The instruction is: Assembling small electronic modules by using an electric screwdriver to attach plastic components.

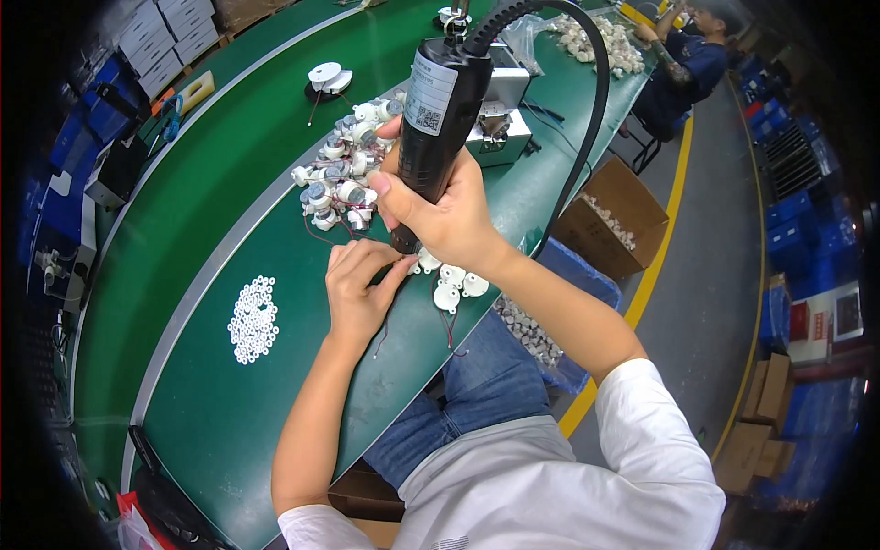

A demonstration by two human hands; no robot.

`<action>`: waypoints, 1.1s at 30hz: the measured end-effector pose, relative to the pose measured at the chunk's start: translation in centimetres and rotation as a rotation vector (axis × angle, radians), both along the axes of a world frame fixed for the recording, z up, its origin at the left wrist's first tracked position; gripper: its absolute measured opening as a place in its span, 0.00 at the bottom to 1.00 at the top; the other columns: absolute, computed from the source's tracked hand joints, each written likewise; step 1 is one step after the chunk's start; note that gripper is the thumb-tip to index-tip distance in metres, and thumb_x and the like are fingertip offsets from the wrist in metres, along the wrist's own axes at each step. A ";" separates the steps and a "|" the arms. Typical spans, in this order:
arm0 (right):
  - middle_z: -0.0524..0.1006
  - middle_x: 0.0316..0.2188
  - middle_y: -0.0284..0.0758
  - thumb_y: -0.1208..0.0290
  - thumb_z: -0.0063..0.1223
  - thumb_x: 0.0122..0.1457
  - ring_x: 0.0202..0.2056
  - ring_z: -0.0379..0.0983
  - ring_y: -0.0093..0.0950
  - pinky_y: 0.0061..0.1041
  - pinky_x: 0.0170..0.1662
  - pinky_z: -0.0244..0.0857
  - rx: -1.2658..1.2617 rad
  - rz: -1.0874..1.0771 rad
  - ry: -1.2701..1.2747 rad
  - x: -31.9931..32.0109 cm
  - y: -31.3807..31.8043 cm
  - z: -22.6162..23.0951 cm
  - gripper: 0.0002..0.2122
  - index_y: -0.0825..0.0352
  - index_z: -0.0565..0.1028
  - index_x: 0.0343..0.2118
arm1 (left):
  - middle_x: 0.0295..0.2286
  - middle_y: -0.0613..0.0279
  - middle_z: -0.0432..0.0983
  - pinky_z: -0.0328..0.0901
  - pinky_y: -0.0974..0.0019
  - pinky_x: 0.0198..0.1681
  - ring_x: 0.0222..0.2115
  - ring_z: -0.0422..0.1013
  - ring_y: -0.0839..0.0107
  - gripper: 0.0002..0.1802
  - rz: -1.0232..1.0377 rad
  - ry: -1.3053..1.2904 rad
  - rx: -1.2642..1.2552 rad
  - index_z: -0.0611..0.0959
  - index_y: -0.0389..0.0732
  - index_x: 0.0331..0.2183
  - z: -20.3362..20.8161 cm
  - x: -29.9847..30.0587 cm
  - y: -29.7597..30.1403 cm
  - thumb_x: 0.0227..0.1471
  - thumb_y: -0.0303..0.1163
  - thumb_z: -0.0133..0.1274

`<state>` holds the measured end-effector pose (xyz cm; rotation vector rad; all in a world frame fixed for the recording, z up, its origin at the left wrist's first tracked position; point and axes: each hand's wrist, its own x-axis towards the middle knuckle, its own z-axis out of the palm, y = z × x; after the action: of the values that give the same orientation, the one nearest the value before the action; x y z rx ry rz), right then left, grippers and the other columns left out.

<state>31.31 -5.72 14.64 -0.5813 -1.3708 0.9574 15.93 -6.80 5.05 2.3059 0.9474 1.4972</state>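
Note:
A black electric screwdriver (429,156) hangs upright from a hook, its thick cable looping off to the right. My right hand (451,218) is wrapped around its body. At the tool's lower end, the thumb and fingers of my left hand (359,286) are pinched together around a small piece that they hide. A thin wire trails out below that hand. Just right of the fingertips lie several white plastic parts (446,295) with red and dark wires. Beyond my left hand is a heap of small motors (351,192) with white housings and wires.
Small white rings (253,321) lie spread on the green table (202,403) at left. A metal device (502,128) stands behind the screwdriver. To the right are a cardboard box (632,206) and a blue bin (596,275) of parts. Another person (692,73) sits far right.

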 end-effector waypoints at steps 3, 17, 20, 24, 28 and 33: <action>0.75 0.28 0.27 0.77 0.61 0.64 0.25 0.72 0.16 0.19 0.30 0.66 0.029 -0.028 -0.021 0.1 0.4 -0.5 0.20 0.71 0.66 0.56 | 0.31 0.64 0.80 0.62 0.63 0.37 0.30 0.75 0.64 0.16 0.021 0.015 -0.050 0.86 0.38 0.28 0.5 0.0 0.0 0.39 0.35 0.76; 0.74 0.28 0.27 0.79 0.61 0.64 0.25 0.72 0.15 0.20 0.29 0.67 -0.026 -0.057 -0.041 0.0 0.6 -2.0 0.20 0.71 0.66 0.56 | 0.40 0.61 0.83 0.72 0.67 0.33 0.29 0.76 0.69 0.18 -0.143 0.022 -0.404 0.87 0.33 0.34 -0.5 -0.7 0.6 0.39 0.28 0.77; 0.74 0.27 0.27 0.79 0.61 0.63 0.25 0.72 0.15 0.20 0.29 0.67 -0.025 -0.053 -0.044 -0.3 0.7 -1.9 0.21 0.71 0.66 0.56 | 0.38 0.61 0.84 0.72 0.67 0.32 0.28 0.76 0.69 0.17 -0.165 -0.025 -0.377 0.86 0.33 0.33 -1.0 -0.6 0.8 0.40 0.28 0.76; 0.74 0.27 0.27 0.79 0.61 0.63 0.25 0.72 0.15 0.20 0.29 0.66 -0.007 -0.029 -0.055 -0.6 1.0 -2.2 0.19 0.71 0.66 0.54 | 0.36 0.60 0.84 0.72 0.67 0.32 0.27 0.76 0.69 0.17 -0.152 -0.002 -0.386 0.86 0.32 0.31 -0.6 -0.4 0.8 0.40 0.28 0.76; 0.75 0.29 0.27 0.79 0.62 0.62 0.27 0.72 0.16 0.20 0.32 0.68 -0.068 0.005 -0.033 -0.8 0.7 -2.0 0.19 0.70 0.67 0.53 | 0.34 0.59 0.83 0.72 0.66 0.33 0.27 0.76 0.68 0.18 -0.141 -0.006 -0.415 0.85 0.32 0.31 -0.1 -0.5 0.6 0.39 0.28 0.76; 0.78 0.36 0.29 0.81 0.65 0.59 0.39 0.74 0.17 0.22 0.44 0.70 -0.051 0.019 -0.139 -1.7 -0.4 -2.1 0.21 0.68 0.68 0.53 | 0.33 0.54 0.83 0.73 0.63 0.35 0.29 0.79 0.63 0.17 -0.136 0.012 -0.414 0.85 0.30 0.32 -0.5 -0.8 0.7 0.38 0.25 0.75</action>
<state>29.61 -6.17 12.56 -0.6849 -1.4807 0.9839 15.17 -6.13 4.51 2.0356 0.9747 1.1106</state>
